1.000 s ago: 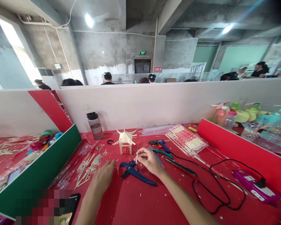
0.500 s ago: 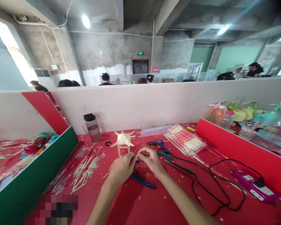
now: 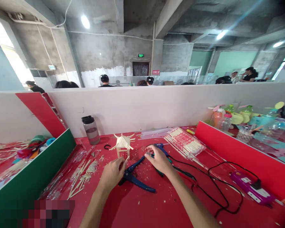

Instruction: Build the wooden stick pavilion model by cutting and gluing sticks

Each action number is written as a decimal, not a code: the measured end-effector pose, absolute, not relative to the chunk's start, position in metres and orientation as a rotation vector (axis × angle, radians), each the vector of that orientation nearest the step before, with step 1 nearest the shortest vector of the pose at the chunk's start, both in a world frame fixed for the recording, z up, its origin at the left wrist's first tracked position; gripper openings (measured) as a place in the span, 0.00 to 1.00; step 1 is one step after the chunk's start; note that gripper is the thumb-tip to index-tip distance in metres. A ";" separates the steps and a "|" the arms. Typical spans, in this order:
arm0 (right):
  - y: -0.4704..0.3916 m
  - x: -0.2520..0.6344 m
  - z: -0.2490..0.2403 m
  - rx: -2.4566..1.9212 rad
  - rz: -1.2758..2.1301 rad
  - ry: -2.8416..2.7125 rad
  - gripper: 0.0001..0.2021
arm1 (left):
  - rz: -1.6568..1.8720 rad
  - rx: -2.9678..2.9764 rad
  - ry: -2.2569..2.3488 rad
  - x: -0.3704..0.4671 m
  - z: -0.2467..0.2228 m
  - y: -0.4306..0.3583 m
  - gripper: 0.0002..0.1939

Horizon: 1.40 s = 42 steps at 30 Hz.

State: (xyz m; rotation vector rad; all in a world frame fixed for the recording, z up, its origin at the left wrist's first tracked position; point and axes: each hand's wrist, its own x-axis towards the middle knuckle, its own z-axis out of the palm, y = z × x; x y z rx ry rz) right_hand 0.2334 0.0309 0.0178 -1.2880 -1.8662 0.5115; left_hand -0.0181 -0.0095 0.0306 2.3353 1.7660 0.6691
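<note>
I should steady the short stick (image 3: 126, 159) pinched in my left hand (image 3: 112, 173) at the model pavilion's (image 3: 123, 142) six o'clock, right hand (image 3: 159, 159) fingers released.

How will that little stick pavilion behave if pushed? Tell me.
The stick pavilion is probably light for its size, being built of thin sticks and open below. Pushed high, it may tip, since its roof spreads wider than its slender legs. The jutting roof ends look fragile.
</note>
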 end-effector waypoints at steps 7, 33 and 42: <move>0.027 0.252 0.009 -1.964 0.130 -2.148 0.35 | 0.640 2.376 1.749 -0.012 0.023 -0.009 0.15; 0.033 0.253 0.009 -1.971 -0.013 -2.228 0.20 | 0.827 2.314 1.795 -0.032 0.035 -0.007 0.16; 0.039 0.258 0.012 -1.724 -0.010 -2.185 0.15 | 0.744 2.358 1.804 -0.033 0.032 -0.007 0.16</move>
